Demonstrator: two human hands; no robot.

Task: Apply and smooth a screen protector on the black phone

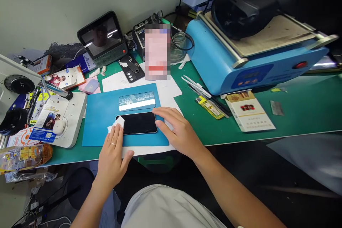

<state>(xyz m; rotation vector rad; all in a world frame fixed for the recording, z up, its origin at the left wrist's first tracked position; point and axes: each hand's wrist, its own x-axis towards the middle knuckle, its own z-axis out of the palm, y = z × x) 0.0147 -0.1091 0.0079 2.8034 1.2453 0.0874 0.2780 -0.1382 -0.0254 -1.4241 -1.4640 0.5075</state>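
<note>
On a blue mat [98, 114] lies a phone [140, 123] with a dark screen facing up. Folded white wipe [120, 122] covers its left end, under the flat, close-set fingers of my left hand [113, 149], which presses it down. My right hand [177, 130] is at the phone's right end, fingertips by the far corner and thumb by the right edge, steadying it. Just beyond the phone rests a clear screen protector [137, 101] with a dark border and a white strip.
A blue machine [208, 53] with a metal-railed plate stands at the right. Nearby lie pen-like tools [196, 87] and a cigarette pack [249, 112]. Behind the mat are a smart display [103, 37] and a phone case [130, 68]; a white stand base [72, 121] is at left.
</note>
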